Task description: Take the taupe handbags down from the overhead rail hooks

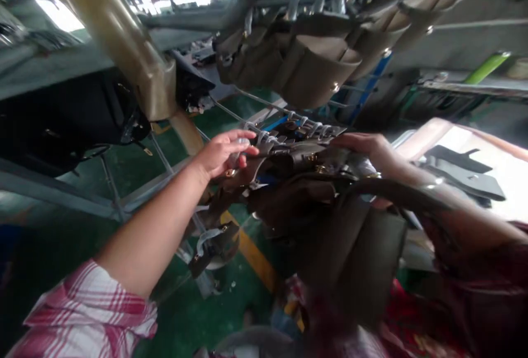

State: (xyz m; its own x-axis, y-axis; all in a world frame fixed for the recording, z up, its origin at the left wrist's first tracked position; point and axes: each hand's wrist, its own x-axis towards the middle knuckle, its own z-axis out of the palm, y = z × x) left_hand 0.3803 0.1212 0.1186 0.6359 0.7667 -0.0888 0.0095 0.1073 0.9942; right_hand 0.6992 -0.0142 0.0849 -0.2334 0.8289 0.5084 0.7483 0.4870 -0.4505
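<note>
My left hand (226,154) reaches out at the middle, fingers apart and partly curled, beside the wrapped handles of brown handbags (297,154) hanging in a row. Nothing plainly sits in its grip. Over the top of the bags at the right end of that row, my right hand (367,149) is closed, with fingers on top and the thumb lower down; the exact grip is blurred. A dark brown handbag (367,253) hangs from my right forearm by its handle (396,187). Lower left of the row is a small brown piece with a wrapped handle (208,240).
More brown bags (317,66) hang from an upper rail ahead. A tan wrapped post (124,39) slants down at the left, near black bags (61,121). On the right stands a white surface (503,160) with cut grey pieces. The green floor (177,314) bears a yellow line.
</note>
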